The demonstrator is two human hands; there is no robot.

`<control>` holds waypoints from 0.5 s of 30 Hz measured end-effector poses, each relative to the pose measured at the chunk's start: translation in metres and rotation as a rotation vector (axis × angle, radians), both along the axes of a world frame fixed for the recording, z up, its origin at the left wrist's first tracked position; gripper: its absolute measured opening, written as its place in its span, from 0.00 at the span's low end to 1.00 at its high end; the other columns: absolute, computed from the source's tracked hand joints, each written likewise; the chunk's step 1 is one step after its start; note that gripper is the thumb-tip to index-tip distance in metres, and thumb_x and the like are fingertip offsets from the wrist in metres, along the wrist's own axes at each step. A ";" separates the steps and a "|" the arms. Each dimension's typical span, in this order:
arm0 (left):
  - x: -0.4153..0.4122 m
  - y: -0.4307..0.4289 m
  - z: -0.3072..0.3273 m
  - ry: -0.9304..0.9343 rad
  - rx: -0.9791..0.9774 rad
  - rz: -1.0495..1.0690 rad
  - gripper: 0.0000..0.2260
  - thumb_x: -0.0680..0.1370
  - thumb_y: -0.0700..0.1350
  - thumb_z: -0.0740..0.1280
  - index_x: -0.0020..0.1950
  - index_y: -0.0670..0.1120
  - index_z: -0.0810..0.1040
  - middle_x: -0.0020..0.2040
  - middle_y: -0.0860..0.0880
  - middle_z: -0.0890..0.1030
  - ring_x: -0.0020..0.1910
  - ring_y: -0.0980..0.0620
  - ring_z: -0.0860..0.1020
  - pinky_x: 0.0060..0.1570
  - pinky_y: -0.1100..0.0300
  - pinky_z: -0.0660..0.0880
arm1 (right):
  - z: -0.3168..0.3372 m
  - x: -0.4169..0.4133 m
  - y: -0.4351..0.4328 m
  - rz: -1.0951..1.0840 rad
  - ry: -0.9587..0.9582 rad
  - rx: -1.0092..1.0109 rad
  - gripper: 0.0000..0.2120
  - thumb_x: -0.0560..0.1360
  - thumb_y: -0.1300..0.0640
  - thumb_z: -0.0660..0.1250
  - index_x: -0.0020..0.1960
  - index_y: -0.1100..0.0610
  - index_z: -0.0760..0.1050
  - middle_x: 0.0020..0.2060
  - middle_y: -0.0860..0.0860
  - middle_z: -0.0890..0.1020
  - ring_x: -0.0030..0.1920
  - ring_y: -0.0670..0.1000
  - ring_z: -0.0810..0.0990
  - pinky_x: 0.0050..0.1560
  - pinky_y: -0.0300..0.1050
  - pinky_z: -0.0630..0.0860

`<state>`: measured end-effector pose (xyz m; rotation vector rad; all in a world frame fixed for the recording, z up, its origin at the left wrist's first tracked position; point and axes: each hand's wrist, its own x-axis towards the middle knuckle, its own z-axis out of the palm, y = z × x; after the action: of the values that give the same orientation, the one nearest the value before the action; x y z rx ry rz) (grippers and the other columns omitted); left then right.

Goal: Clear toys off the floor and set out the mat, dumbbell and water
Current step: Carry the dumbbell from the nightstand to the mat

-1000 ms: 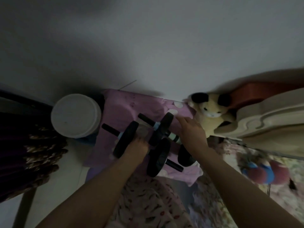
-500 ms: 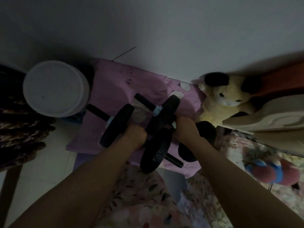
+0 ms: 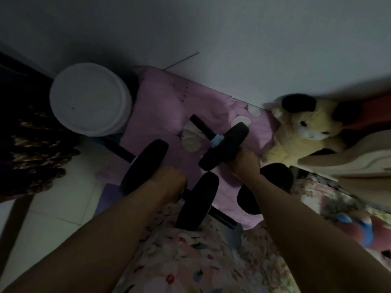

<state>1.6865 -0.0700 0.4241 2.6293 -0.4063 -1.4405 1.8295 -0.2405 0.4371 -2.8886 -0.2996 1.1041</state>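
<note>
Head view, dim: left hand (image 3: 169, 179) fisted around the bar of the left dumbbell (image 3: 146, 166), right hand (image 3: 245, 163) wrapped on the right dumbbell (image 3: 224, 149). Both dumbbells are over the pink cloth (image 3: 167, 115) by the wall. White bucket lid (image 3: 88, 98) at left, yellow plush toy (image 3: 300, 132) at right.

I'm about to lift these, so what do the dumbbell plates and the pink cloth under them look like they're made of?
Dumbbell plates: matte black, no shine, probably rubber- or plastic-coated, though the dim light leaves it open. Pink cloth: soft woven fabric, wrinkled and printed with pale shapes. Both the left hand and right hand grip handles.
</note>
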 end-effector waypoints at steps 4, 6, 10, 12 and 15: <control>-0.038 0.020 0.017 0.010 -0.012 0.091 0.06 0.72 0.46 0.68 0.44 0.47 0.84 0.46 0.46 0.83 0.43 0.44 0.80 0.36 0.58 0.74 | 0.013 -0.011 0.008 -0.161 0.040 0.046 0.15 0.76 0.48 0.62 0.43 0.60 0.79 0.44 0.59 0.84 0.47 0.60 0.82 0.38 0.43 0.68; -0.055 0.031 0.027 0.008 -0.006 0.178 0.07 0.73 0.46 0.67 0.45 0.46 0.83 0.48 0.45 0.81 0.47 0.41 0.80 0.38 0.58 0.71 | 0.024 -0.014 0.017 -0.160 0.046 0.052 0.14 0.76 0.50 0.62 0.39 0.58 0.76 0.43 0.59 0.83 0.47 0.60 0.82 0.39 0.43 0.68; -0.093 0.052 0.050 -0.015 0.025 0.400 0.08 0.73 0.46 0.66 0.48 0.47 0.82 0.49 0.46 0.81 0.49 0.43 0.80 0.44 0.60 0.73 | 0.053 -0.021 0.045 -0.119 0.065 0.080 0.11 0.75 0.52 0.63 0.39 0.58 0.74 0.33 0.53 0.78 0.42 0.59 0.82 0.37 0.43 0.70; -0.112 0.062 0.062 -0.024 0.024 0.589 0.09 0.75 0.47 0.64 0.50 0.47 0.81 0.52 0.46 0.81 0.51 0.44 0.78 0.46 0.59 0.74 | 0.070 -0.026 0.063 -0.068 0.061 0.107 0.10 0.74 0.52 0.64 0.39 0.58 0.75 0.32 0.53 0.79 0.36 0.57 0.81 0.33 0.43 0.72; -0.139 0.072 0.072 -0.048 0.060 0.806 0.12 0.75 0.47 0.65 0.55 0.45 0.81 0.55 0.46 0.81 0.53 0.46 0.79 0.51 0.57 0.76 | 0.087 -0.036 0.081 0.048 0.061 0.118 0.13 0.76 0.55 0.63 0.35 0.58 0.73 0.28 0.51 0.77 0.30 0.51 0.76 0.29 0.40 0.70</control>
<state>1.5475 0.0024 0.4960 2.3976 0.6375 -1.1062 1.7934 -0.1595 0.5239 -2.7529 -0.4194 1.1378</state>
